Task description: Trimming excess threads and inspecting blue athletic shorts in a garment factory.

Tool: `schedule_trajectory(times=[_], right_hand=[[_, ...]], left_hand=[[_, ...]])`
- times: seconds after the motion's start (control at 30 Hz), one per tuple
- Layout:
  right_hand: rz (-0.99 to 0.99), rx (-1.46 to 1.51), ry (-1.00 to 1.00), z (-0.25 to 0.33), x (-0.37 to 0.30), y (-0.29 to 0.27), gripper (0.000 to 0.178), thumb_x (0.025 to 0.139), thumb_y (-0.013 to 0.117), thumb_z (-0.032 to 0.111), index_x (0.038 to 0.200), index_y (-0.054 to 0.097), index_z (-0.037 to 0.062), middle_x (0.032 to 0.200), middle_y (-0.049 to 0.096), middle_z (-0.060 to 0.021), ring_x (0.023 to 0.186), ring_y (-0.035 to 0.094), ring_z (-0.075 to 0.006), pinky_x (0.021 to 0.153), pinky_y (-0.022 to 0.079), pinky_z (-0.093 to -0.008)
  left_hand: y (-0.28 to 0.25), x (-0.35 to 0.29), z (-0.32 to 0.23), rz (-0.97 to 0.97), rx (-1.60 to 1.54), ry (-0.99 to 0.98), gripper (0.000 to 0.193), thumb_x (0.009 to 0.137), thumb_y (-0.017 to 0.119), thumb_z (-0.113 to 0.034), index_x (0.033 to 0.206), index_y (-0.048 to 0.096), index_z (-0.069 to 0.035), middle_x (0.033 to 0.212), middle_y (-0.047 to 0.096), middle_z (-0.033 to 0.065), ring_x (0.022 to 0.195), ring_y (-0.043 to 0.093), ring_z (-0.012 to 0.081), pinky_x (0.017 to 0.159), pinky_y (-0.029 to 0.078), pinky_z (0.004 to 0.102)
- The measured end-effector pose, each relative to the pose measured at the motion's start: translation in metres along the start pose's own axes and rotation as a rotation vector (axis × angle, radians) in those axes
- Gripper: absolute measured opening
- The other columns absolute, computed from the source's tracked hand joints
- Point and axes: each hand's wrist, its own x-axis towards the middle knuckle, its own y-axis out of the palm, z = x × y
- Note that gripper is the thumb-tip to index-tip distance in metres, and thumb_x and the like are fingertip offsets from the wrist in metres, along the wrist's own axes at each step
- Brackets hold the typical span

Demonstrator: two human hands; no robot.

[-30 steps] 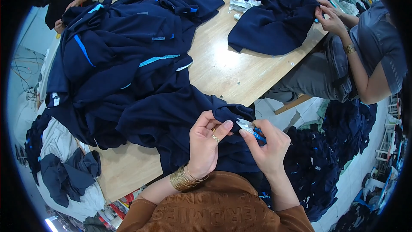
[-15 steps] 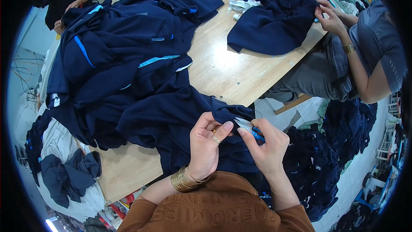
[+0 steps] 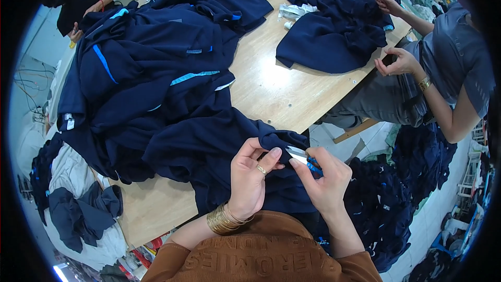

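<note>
My left hand (image 3: 251,173) pinches the edge of a navy blue garment (image 3: 193,138) between thumb and fingers; the cloth spreads from the table toward my lap. In my right hand (image 3: 324,177) is a pair of small thread snips (image 3: 300,156) with silver blades and blue grips. The blade tips point left and lie against the dark cloth, close to my left fingertips. Whether any thread is between the blades is too small to tell.
A heap of navy garments (image 3: 151,62) covers the left of the wooden table (image 3: 255,68). Across it, a co-worker in grey (image 3: 449,57) sits at right beside another navy garment (image 3: 334,36); a person in black (image 3: 86,0) stands far left. Dark garments (image 3: 370,203) pile on the floor at right.
The co-worker at right has let go of the cloth edge and moved both hands apart. My hands stay nearly in place, the snips' blades slightly shifted.
</note>
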Motion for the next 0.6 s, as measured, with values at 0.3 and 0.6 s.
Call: schedule_trajectory(times=[0.3, 0.6], right_hand=[[0.011, 0.017, 0.0, 0.0017, 0.002, -0.0002, 0.025, 0.072, 0.075, 0.024, 0.076, 0.058, 0.0064, 0.061, 0.056, -0.0042, 0.049, 0.054, -0.018, 0.044, 0.039, -0.0275], [0.009, 0.029, 0.003, 0.005, 0.0021, 0.0002, 0.023, 0.073, 0.074, 0.024, 0.075, 0.058, 0.0066, 0.061, 0.056, -0.0043, 0.048, 0.054, -0.0181, 0.044, 0.039, -0.0277]], left_hand=[[-0.0002, -0.0004, 0.001, -0.001, 0.01, 0.007, 0.013, 0.084, 0.063, -0.003, 0.096, 0.057, -0.003, 0.09, 0.062, 0.0039, 0.081, 0.058, 0.0082, 0.071, 0.049, 0.0231], [0.0004, -0.0018, 0.0024, -0.003, 0.024, 0.043, 0.013, 0.083, 0.063, -0.002, 0.095, 0.057, -0.003, 0.089, 0.061, 0.0038, 0.079, 0.057, 0.008, 0.071, 0.048, 0.0228]])
